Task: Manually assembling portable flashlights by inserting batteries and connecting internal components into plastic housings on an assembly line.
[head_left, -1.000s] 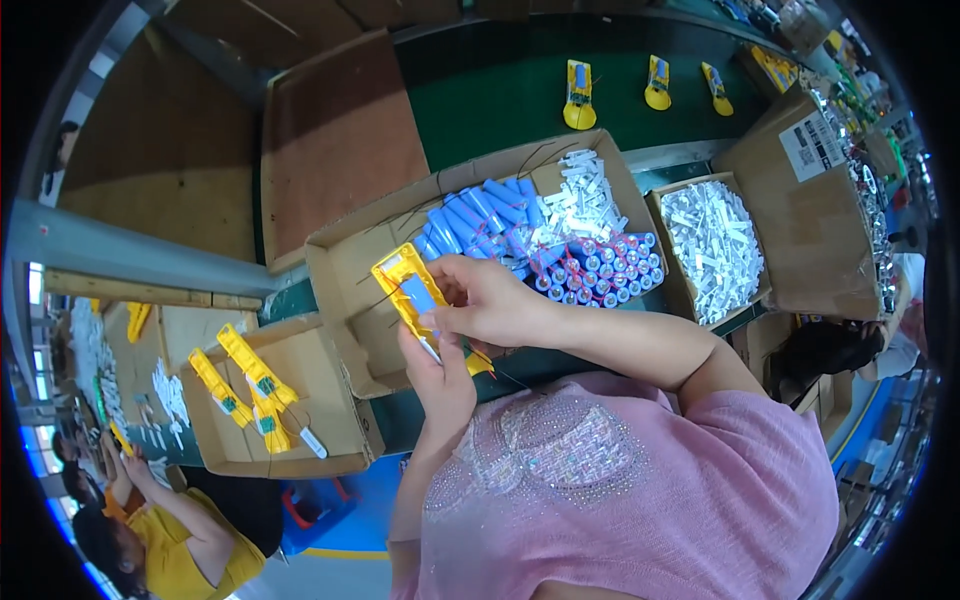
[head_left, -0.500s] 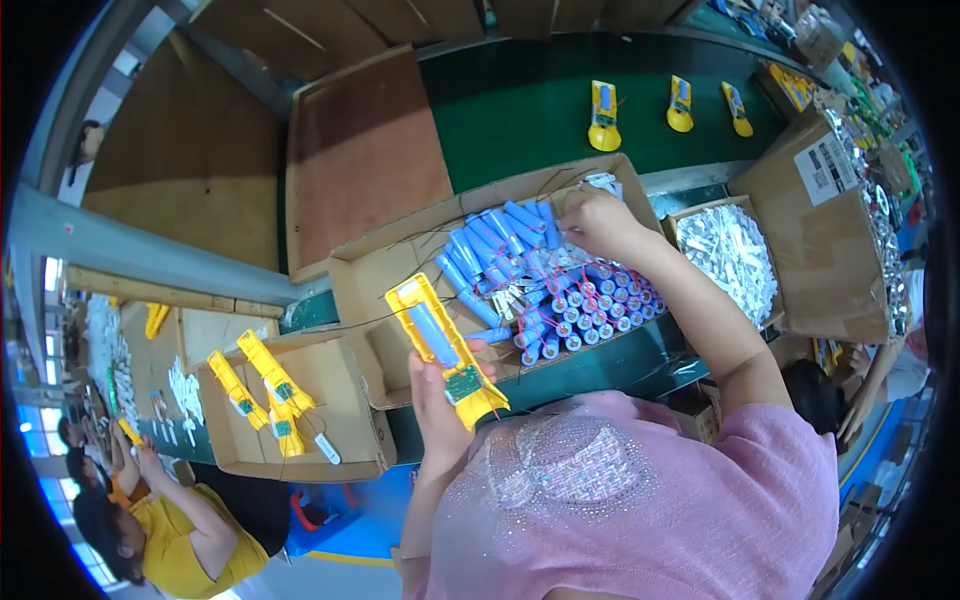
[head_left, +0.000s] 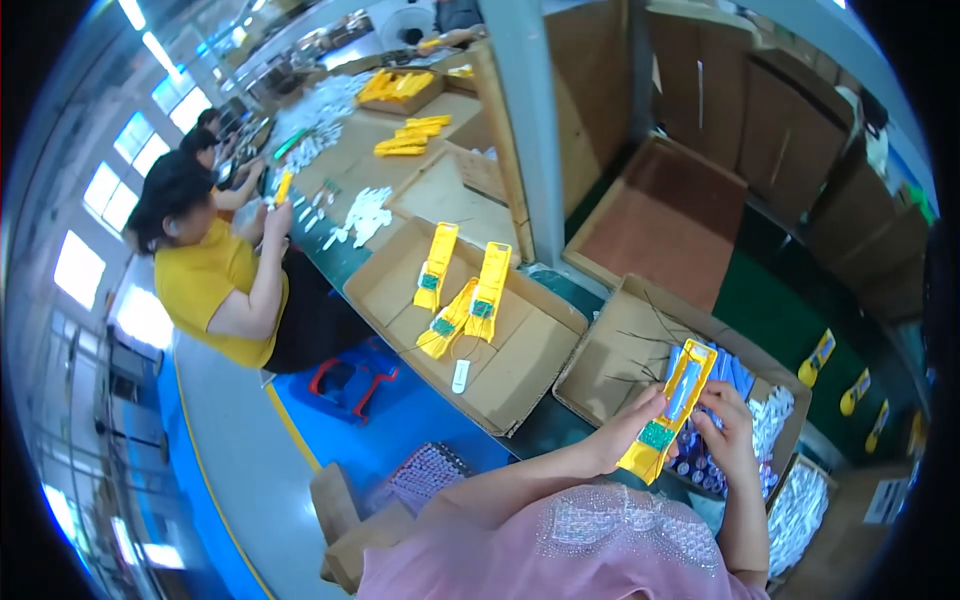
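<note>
L hand (head_left: 628, 432) grips yellow housing (head_left: 672, 412) at its left edge, by green board (head_left: 656, 436); long axis runs up & slightly right. R hand (head_left: 729, 430) at right edge, nearer blue cell (head_left: 685, 388); can't tell if pinching. Carton (head_left: 607, 355) behind.

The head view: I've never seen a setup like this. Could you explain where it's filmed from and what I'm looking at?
There's no machine here: a person works bare-handed. A wide fisheye camera worn on the head looks down, so straight edges bend near the rim.

The left hand holds a yellow casing containing a blue battery and a green circuit board. The right hand is at its right edge.

Beneath them, a cardboard box holds more blue batteries and white pieces. Another box, to the left, holds three similar casings. Farther left, a co-worker wears a yellow top.
</note>
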Tool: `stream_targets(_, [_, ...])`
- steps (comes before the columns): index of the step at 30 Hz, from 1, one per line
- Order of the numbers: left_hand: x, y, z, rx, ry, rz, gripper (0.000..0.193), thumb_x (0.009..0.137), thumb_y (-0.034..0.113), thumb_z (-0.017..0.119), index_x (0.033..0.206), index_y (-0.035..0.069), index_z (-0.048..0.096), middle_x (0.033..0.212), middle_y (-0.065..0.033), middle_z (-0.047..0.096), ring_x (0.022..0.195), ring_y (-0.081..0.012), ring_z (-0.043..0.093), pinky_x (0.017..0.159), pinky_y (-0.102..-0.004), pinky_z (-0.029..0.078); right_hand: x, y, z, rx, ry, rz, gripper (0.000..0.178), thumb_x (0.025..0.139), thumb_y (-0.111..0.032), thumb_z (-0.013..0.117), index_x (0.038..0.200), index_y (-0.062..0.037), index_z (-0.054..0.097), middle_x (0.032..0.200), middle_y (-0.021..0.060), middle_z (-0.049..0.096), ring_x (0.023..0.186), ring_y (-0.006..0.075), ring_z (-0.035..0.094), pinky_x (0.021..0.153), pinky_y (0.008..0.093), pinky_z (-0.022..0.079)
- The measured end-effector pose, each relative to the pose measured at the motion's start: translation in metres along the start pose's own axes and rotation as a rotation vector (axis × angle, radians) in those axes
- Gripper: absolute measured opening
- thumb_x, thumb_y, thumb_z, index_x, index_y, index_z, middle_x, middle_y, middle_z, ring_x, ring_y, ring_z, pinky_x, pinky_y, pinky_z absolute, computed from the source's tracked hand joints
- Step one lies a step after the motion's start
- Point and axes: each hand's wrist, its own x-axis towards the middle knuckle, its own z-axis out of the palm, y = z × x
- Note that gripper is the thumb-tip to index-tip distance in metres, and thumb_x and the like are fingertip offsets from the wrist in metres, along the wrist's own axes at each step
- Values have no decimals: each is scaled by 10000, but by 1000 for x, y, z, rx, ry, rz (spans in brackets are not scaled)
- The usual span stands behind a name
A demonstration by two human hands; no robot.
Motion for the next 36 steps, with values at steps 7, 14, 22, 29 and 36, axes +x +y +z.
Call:
stream_targets(7, [-9,25,-7,391,106,56,495,874,374,353,1216,29,255,1017,-85,464,785,-120,523,672,-256,444,26,6,-2,593,143,458,95,799,-54,499,866,-2,542,602,34,524,514,89,491,478,204,410])
stream_targets(14, [-4,12,-3,793,136,167,472,864,369,394,1190,48,279,855,-93,550,681,-142,560,577,-269,443,58,-19,-1,658,-29,495,63,806,-49,491,818,-32,431,589,10,502,473,33,440,421,152,336])
stream_targets(22, [-5,22,-5,825,102,180,434,866,345,406,1168,52,301,824,-68,539,668,-130,545,578,-267,447,76,-17,-17,282,-143,377,101,754,-4,544,799,-13,454,575,-23,450,471,28,391,423,159,298])
stream_targets(29, [17,57,-1,732,-110,136,438,862,341,419,1156,34,314,911,-82,485,787,-150,505,688,-285,434,111,-11,-41,238,-348,194,167,787,-27,513,936,27,562,728,37,564,631,61,510,555,182,418])
stream_targets(36, [-1,134,-82,1506,899,776,397,755,200,554,1072,-10,442,992,-208,504,920,-343,486,788,-399,394,171,68,-118,-73,-46,231,172,825,-111,474,907,5,571,676,-2,526,564,39,451,484,184,370])
